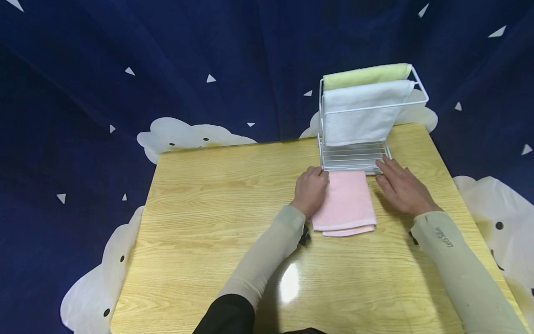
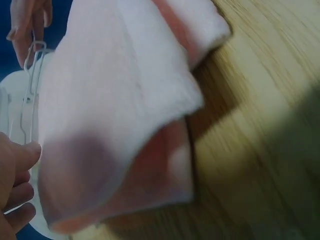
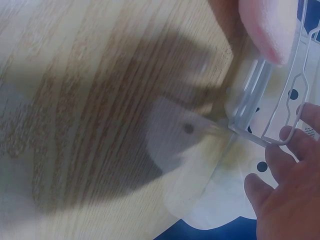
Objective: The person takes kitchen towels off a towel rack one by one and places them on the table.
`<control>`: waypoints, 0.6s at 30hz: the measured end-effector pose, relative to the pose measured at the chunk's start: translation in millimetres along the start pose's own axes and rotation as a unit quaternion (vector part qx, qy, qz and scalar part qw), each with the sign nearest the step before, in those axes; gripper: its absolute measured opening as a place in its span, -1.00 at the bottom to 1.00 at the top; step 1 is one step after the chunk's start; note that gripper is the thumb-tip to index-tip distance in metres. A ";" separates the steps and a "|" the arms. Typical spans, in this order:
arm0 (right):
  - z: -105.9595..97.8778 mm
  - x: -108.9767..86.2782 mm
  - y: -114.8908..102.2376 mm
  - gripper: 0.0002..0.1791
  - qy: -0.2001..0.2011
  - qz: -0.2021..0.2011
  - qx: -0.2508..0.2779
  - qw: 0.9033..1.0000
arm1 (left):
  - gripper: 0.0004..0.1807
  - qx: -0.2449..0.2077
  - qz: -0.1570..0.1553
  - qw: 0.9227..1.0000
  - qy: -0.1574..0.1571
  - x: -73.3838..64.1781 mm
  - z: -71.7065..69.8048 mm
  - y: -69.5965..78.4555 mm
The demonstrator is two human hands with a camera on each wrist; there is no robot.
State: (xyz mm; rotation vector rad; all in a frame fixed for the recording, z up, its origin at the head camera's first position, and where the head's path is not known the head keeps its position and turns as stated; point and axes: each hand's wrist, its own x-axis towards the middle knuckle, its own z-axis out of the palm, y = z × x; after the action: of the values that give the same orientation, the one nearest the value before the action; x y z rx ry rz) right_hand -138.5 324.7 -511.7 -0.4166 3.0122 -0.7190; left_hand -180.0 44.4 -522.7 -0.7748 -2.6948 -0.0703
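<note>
One pink towel (image 1: 347, 200) between two hands: left hand (image 1: 310, 191), grip unclear; right hand (image 1: 402, 189), fingers outstretched.

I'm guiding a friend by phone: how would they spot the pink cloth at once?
On the wooden table, find the white wire rack. In front, between the left hand and right hand, is the folded pink cloth. Its pink sets it apart from the yellow-green cloth and white cloth hanging on the rack.

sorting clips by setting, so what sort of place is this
Perhaps a makeshift indoor recording set: a navy curtain printed with clouds hangs behind a wood-grain table, which bears a white wire towel rack and a folded pink towel.
</note>
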 end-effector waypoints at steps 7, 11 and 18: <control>-1.6 0.1 -1.2 -0.35 -0.006 0.007 -0.001 1.000 | -0.83 -0.037 -0.005 0.998 -0.042 -7.5 3.9 -9.4; -1.6 -0.8 -1.5 -0.34 -0.006 0.012 -0.003 1.000 | -0.83 -0.052 0.005 0.997 -0.049 -8.9 3.8 -13.2; -1.3 -1.0 -0.3 -0.34 -0.010 0.012 -0.004 1.000 | -0.78 -0.141 -0.005 0.990 -0.005 -11.6 -17.5 -27.8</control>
State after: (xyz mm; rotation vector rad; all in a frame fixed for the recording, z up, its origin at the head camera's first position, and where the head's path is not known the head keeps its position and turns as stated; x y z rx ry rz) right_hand -137.6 325.3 -510.5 -0.3843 2.9982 -0.6965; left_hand -179.9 12.5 -508.9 -0.8433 -2.7314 -0.4606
